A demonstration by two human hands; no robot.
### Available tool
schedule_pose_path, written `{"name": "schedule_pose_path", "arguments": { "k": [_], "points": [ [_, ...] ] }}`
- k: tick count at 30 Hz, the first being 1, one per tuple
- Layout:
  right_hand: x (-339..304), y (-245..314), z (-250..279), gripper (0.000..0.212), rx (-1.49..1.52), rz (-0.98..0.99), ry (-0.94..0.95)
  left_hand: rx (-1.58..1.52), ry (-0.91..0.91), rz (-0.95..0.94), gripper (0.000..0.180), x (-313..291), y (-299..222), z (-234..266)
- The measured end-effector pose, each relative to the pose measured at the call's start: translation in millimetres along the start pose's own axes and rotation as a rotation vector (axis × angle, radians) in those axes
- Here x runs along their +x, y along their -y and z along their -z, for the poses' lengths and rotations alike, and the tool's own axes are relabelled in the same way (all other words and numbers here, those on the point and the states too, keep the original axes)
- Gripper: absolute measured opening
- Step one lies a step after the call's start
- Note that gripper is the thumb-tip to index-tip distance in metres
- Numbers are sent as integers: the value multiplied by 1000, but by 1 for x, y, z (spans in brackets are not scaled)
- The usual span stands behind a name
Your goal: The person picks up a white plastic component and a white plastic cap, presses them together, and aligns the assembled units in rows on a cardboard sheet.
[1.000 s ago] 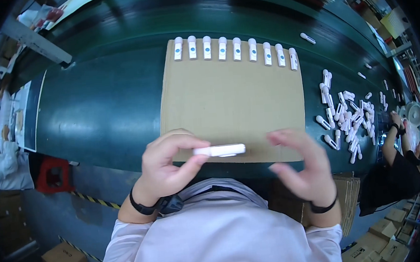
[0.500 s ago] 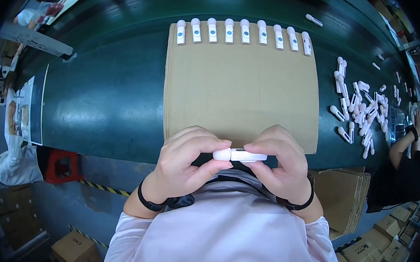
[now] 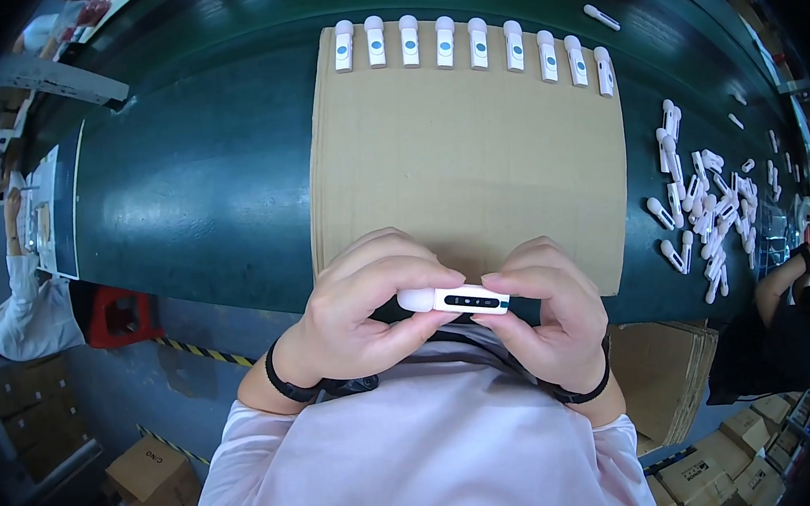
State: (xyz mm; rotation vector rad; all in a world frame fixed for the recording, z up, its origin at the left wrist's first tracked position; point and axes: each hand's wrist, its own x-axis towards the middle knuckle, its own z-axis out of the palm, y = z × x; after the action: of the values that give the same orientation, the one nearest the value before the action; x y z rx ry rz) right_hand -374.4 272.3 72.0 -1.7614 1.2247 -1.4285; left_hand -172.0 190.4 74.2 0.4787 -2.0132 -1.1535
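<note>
Between my two hands, in front of my chest, is a small white wand-shaped device (image 3: 472,300) with a rounded head and a dark strip facing up. My left hand (image 3: 363,307) pinches it with thumb and fingertips just beside the round head. At the other end, my right hand (image 3: 557,322) grips the squared tip between thumb and index finger. Both hands are closed on the same piece, over the near edge of a cardboard sheet (image 3: 470,165). Along the sheet's far edge lies a row of several similar white devices (image 3: 444,42), most with a blue dot showing.
A loose pile of white devices (image 3: 700,213) spreads over the dark green table (image 3: 188,195) to the right. One device (image 3: 601,17) lies apart beyond the sheet. Another person (image 3: 29,310) is at far left by a red stool (image 3: 124,314); a co-worker's arm (image 3: 781,278) shows at right.
The device has rolled about its length, so its dark strip now faces up. My left fingers have slid from the round head onto the body. The view has shifted slightly.
</note>
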Motion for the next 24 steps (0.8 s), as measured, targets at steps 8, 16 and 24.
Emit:
{"name": "schedule_pose_path", "arguments": {
  "k": [8, 16, 24],
  "points": [
    [6, -3, -2, 32, 2, 60, -10, -38, 12, -10, 29, -2, 3, 2],
    [3, -7, -3, 30, 3, 73, 27, -77, 46, 7, 27, 6, 4, -3],
    [7, 2, -2, 33, 80, 18, -22, -16, 44, -9, 24, 6, 7, -8]
  ]
}}
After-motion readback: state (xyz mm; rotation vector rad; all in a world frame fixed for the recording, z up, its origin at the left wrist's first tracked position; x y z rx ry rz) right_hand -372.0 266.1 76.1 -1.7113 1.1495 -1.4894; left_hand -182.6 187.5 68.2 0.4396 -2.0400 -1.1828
